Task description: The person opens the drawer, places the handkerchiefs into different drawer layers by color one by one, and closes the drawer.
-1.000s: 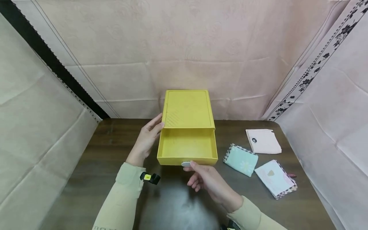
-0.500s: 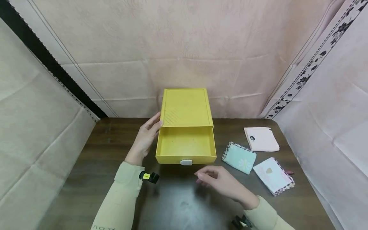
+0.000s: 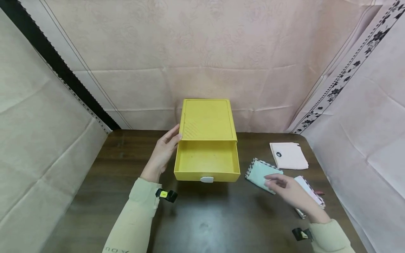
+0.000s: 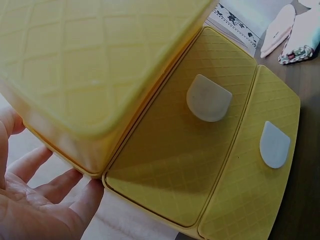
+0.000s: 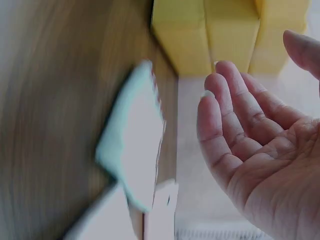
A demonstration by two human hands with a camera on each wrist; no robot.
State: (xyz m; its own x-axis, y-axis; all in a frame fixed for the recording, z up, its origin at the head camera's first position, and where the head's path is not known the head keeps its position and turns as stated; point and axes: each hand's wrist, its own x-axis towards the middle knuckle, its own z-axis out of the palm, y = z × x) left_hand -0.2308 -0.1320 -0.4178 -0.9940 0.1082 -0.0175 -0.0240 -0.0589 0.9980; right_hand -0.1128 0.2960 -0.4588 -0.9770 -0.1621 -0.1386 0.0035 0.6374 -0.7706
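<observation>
A yellow drawer cabinet (image 3: 209, 119) stands at the back middle of the table, its empty top drawer (image 3: 207, 160) pulled out. Two lower drawers with white tabs (image 4: 209, 98) are closed in the left wrist view. My left hand (image 3: 162, 153) rests against the cabinet's left side, fingers extended. My right hand (image 3: 289, 193) hovers over the folded mint cloth (image 3: 260, 174), fingers loosely bent and holding nothing; the right wrist view shows its palm (image 5: 280, 175). It partly hides a folded white cloth with a checked edge (image 3: 311, 193).
Behind these lies another folded white cloth (image 3: 290, 156) with a small dark round mark. A small reddish item (image 3: 319, 193) peeks out at the far right. Pale fabric walls (image 3: 202, 52) enclose the brown table (image 3: 202, 218) at the back and sides.
My right hand has let go of the drawer's tab and moved right, to above the mint cloth. My left hand stays at the cabinet's side, and the drawer remains pulled out.
</observation>
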